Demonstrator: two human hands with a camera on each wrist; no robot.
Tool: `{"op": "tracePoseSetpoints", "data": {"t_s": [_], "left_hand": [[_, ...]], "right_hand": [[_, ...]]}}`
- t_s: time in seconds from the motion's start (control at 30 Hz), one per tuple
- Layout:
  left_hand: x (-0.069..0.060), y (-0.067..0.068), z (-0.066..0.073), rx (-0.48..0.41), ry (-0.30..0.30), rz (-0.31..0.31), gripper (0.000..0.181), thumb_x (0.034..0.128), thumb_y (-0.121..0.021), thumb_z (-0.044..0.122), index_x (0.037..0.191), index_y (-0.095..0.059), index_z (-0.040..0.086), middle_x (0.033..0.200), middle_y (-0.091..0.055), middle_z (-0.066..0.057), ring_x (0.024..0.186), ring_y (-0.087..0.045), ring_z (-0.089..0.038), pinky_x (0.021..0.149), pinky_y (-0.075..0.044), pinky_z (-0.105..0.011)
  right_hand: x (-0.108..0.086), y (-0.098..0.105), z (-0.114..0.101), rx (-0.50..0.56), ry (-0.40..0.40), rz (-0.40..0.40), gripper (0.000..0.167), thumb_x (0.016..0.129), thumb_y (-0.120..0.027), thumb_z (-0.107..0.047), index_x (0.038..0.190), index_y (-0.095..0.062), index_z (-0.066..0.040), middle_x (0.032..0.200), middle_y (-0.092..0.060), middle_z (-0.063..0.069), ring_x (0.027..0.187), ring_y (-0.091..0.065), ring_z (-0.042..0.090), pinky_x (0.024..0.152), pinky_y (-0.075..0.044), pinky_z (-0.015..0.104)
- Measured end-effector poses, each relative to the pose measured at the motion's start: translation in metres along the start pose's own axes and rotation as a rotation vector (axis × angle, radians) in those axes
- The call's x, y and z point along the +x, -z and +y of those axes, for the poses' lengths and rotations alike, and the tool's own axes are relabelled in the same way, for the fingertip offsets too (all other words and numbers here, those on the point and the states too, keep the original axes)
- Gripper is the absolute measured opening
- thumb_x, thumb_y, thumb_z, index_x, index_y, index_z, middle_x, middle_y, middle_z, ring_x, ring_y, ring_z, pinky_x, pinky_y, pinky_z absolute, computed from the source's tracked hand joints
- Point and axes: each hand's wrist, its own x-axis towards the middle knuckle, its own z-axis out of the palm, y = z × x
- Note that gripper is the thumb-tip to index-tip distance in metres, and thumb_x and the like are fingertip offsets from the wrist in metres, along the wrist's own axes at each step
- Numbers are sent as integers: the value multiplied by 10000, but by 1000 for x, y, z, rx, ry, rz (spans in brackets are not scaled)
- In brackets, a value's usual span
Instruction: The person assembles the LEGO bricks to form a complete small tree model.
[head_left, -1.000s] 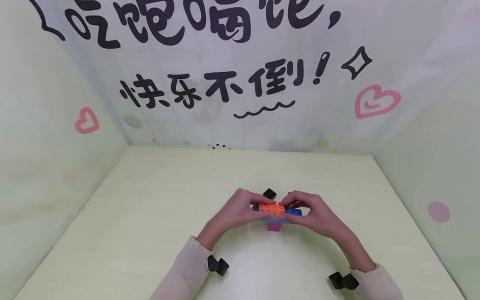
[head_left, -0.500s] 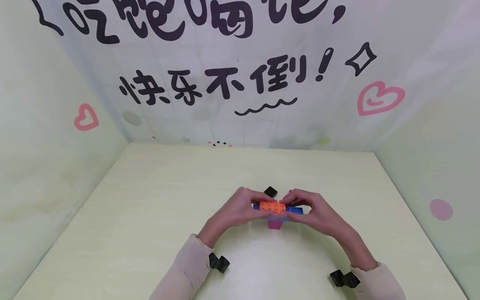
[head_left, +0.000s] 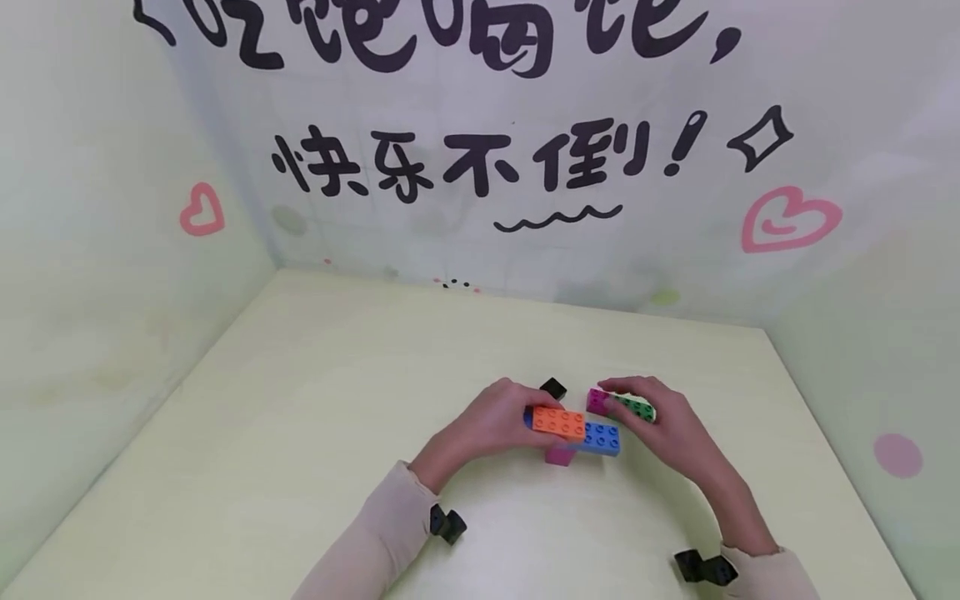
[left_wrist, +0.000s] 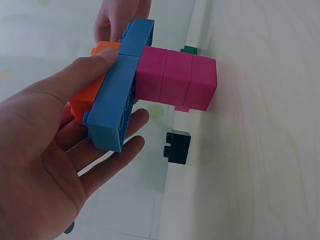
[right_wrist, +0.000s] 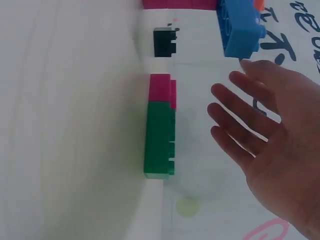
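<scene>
My left hand [head_left: 491,418] grips an orange brick [head_left: 558,423] and the blue bricks [left_wrist: 112,95] under it, thumb on the near side. Two blue bricks lie end to end across a column of pink bricks [left_wrist: 176,79], forming a T shape. Whether the column's foot touches the table, I cannot tell. My right hand [right_wrist: 272,130], its fingers apart and loosely extended, hovers by a green brick [right_wrist: 159,140] and a small pink brick [right_wrist: 160,88] that touch end to end. In the right wrist view it holds nothing and is apart from both.
A small black brick [head_left: 553,388] lies on the table [head_left: 337,400] behind the assembled bricks. Printed walls enclose the table at the back and both sides. Black devices [head_left: 448,525] are strapped at both wrists.
My right hand has let go of the orange and blue bricks and moved right, over the green and small pink bricks. The left hand keeps its grip. The head view has shifted slightly.
</scene>
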Motion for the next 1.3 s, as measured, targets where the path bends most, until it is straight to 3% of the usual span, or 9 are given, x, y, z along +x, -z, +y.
{"op": "tracePoseSetpoints", "data": {"t_s": [0.17, 0.27, 0.4, 0.53, 0.67, 0.8, 0.93, 1.07, 1.3], "left_hand": [[4, 2, 3, 41, 12, -23, 394, 787, -828, 381, 1103, -739, 163, 880, -659, 153, 700, -531, -21, 623, -429, -176], [4, 2, 4, 52, 7, -25, 399, 784, -828, 390, 1100, -740, 163, 879, -659, 154, 701, -530, -20, 620, -426, -174], [4, 3, 5, 48, 12, -16, 388, 778, -832, 391, 1083, -743, 169, 848, -645, 166, 684, -521, -31, 603, -414, -181], [3, 4, 4, 41, 28, -16, 384, 781, -831, 389, 1084, -742, 170, 839, -636, 170, 684, -513, -38, 606, -402, -186], [2, 4, 4, 41, 27, -12, 390, 782, -830, 389, 1086, -741, 161, 865, -654, 152, 695, -520, -44, 617, -404, -186], [1, 4, 3, 39, 23, -5, 388, 784, -830, 385, 1083, -740, 156, 882, -665, 142, 695, -523, -43, 618, -405, -183], [1, 2, 1, 31, 23, -11, 385, 785, -830, 378, 1082, -738, 151, 874, -662, 144, 680, -518, -40, 606, -404, -181], [2, 0, 2, 29, 23, -19, 390, 783, -832, 379, 1082, -738, 148, 884, -668, 136, 681, -521, -41, 605, -409, -179], [2, -2, 0, 43, 4, -11, 395, 777, -834, 393, 1077, -739, 156, 881, -668, 142, 680, -523, -36, 609, -415, -177]], "right_hand": [[-3, -6, 16, -126, -23, -110, 473, 911, -713, -126, 1363, -575, -115, 1372, -544, 100, 1252, -460, 335, 962, -424, 566], [-3, -7, 20, -159, -18, -145, 550, 856, -754, -52, 1371, -564, -96, 1348, -555, 129, 1216, -482, 361, 938, -446, 561], [-1, -8, 20, -165, 18, -114, 524, 786, -809, -13, 1275, -636, -88, 1225, -630, 103, 1177, -516, 362, 1009, -359, 594], [2, -8, 18, -168, 3, -94, 550, 766, -824, -15, 1276, -627, -69, 1249, -620, 132, 1258, -448, 414, 1061, -239, 635], [4, -9, 20, -227, -1, -91, 536, 774, -823, -47, 1272, -626, -32, 1294, -582, 185, 1272, -429, 430, 1068, -237, 615], [6, -9, 21, -252, 22, -73, 442, 773, -831, -78, 1188, -687, -36, 1300, -581, 163, 1252, -454, 398, 1027, -327, 593], [4, -3, 16, -191, -1, -5, 398, 801, -824, -143, 1172, -695, -75, 1253, -614, 115, 1201, -508, 360, 936, -435, 575], [-3, 12, 7, -61, -36, 24, 377, 835, -801, -174, 1191, -683, -139, 1142, -678, 24, 1074, -616, 304, 869, -494, 541], [-8, 27, -4, 129, -15, -126, 330, 847, -789, -280, 1160, -686, -259, 1083, -674, -119, 976, -650, 229, 860, -520, 452]]}}
